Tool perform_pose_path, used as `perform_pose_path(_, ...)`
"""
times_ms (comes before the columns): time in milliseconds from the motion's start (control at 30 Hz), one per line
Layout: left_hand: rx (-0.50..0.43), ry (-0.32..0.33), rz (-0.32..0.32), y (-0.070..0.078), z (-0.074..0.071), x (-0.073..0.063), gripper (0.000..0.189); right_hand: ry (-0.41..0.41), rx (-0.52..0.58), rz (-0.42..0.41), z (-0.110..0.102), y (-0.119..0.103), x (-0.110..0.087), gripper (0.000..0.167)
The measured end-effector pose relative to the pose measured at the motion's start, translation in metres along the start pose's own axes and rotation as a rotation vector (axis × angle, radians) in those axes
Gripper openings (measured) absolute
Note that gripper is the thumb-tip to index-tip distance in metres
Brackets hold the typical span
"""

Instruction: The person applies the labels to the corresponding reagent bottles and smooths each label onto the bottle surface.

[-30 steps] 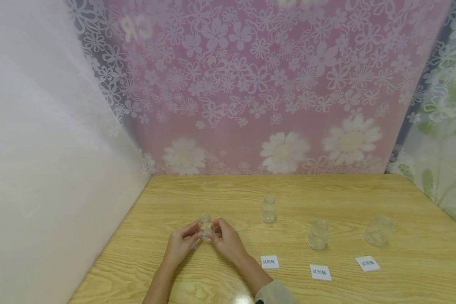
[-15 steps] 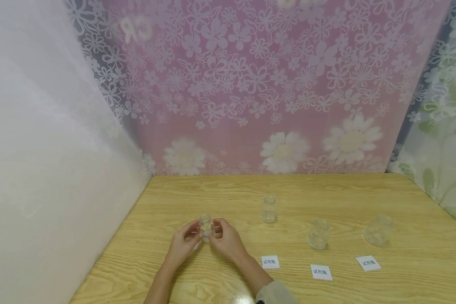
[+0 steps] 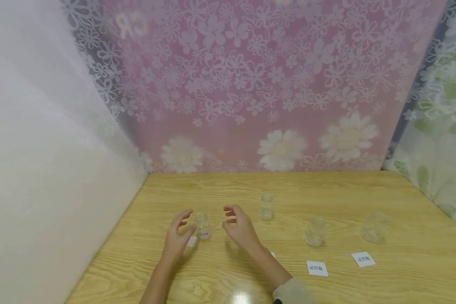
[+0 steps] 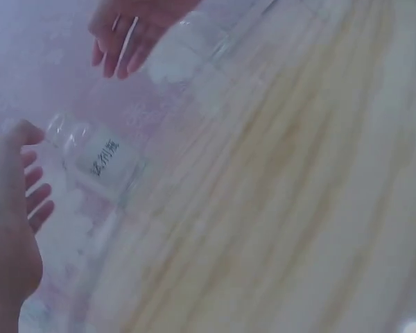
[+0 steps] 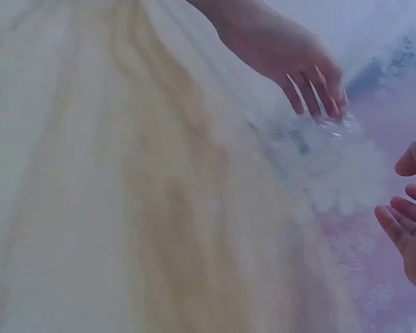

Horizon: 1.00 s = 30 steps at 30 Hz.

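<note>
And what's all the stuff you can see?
Labelled round glass bottle: one, clear, left of centre
Other round glass bottles: three, clear, farther right
Rectangular paper cards: two, white, front right
Small flat pieces: two, whitish, by labelled bottle and right forearm
Wooden tabletop: one, yellow, underneath
Flowered backdrop: one, pinkish, behind
Plain side surface: one, white, left
Leafy side surface: one, white-green, right
Fabric sleeve: one, pale, right forearm
Left grip: one, bare, left of labelled bottle
Right grip: one, bare, right of it

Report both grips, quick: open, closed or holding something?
Left grip: open, beside the labelled jar; contact can't be told.
Right grip: open, holding nothing.
</note>
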State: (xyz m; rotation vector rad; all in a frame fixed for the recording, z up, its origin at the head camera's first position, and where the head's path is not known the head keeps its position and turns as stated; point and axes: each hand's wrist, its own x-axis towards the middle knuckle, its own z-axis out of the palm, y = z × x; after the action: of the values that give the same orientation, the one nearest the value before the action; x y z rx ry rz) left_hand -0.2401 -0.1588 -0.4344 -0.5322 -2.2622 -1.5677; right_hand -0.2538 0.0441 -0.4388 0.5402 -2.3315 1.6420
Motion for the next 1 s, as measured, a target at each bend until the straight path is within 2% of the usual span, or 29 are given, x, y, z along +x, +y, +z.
perform_pose_path(100,0.012,0.091,0.180,0.016,0.006,0.006,0.039,0.098,-0.010,-0.058,-0.026,-0.002,0.002,0.035)
perform_pose_path(167,0.014,0.120,0.266,0.028,0.013,0.011,0.037,0.186,-0.022,-0.079,-0.043,-0.002,0.003,0.031)
perform_pose_path(267,-0.021,0.107,0.330,0.045,0.027,0.019,0.034,0.305,-0.036,-0.068,-0.066,0.000,0.002,0.027)
perform_pose_path(367,-0.085,0.055,0.335,0.055,0.046,0.025,0.031,0.368,-0.040,-0.009,-0.082,0.003,-0.001,0.026)
perform_pose_path(467,-0.165,-0.008,0.274,0.060,0.068,0.028,0.028,0.384,-0.053,0.077,-0.091,0.009,-0.005,0.028)
perform_pose_path(567,-0.236,-0.058,0.158,0.062,0.088,0.029,0.027,0.411,-0.058,0.126,-0.095,0.016,-0.007,0.029)
perform_pose_path(700,-0.281,-0.098,0.008,0.061,0.110,0.032,0.029,0.417,-0.044,0.157,-0.096,0.027,-0.007,0.030)
perform_pose_path(867,-0.310,-0.146,-0.140,0.057,0.133,0.037,0.039,0.332,-0.019,0.231,-0.095,0.040,-0.011,0.038)
perform_pose_path(967,-0.317,-0.141,-0.197,0.053,0.146,0.040,0.045,0.280,0.004,0.273,-0.094,0.046,-0.012,0.044)
perform_pose_path(1000,-0.315,-0.137,-0.201,0.046,0.152,0.042,0.047,0.269,0.009,0.283,-0.094,0.048,-0.013,0.046)
